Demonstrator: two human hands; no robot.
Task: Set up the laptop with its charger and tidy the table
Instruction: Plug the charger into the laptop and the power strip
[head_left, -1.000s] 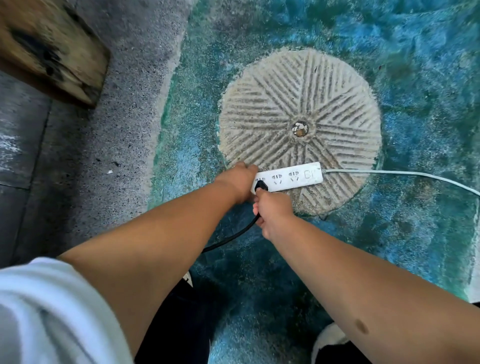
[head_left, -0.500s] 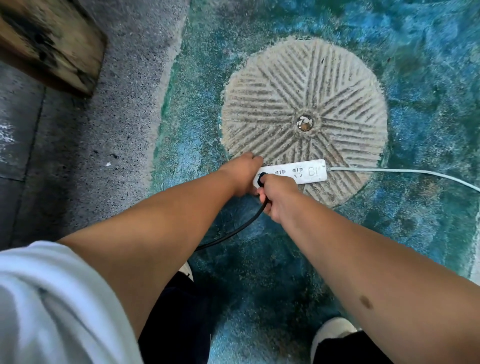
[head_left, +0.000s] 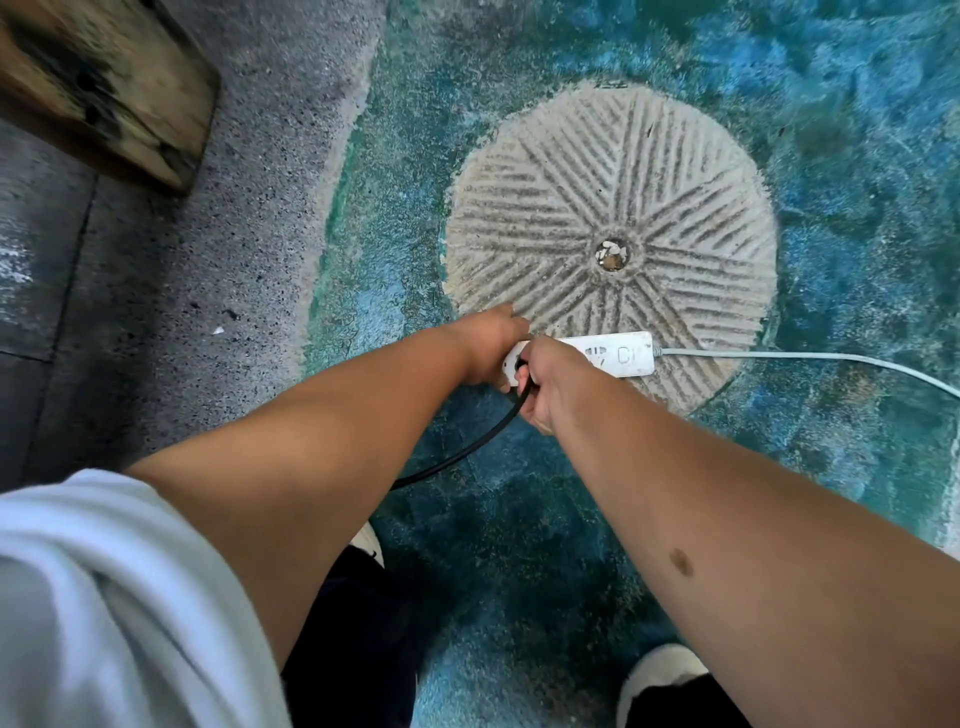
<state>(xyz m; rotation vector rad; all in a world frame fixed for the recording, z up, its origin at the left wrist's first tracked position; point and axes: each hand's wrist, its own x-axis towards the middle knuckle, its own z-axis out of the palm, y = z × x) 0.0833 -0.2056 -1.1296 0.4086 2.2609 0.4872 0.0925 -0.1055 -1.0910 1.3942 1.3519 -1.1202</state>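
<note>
Gripping black plug (head_left: 521, 366) (at power strip (head_left: 621, 354)), right hand (head_left: 550, 382)

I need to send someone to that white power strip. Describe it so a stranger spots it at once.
Find the round grooved stone disc set in the blue-green floor. Along its near edge lies the power strip, a flat white bar. Its white cord runs off right, and a black cable enters its left end, between both hands.

At mid-frame a white plastic power strip (head_left: 618, 355) lies on a round grooved stone disc (head_left: 613, 228). The left hand (head_left: 491, 349) steadies its left end; the right hand (head_left: 548, 382) grips a black plug (head_left: 521, 365) with its black cable (head_left: 467, 447).
</note>
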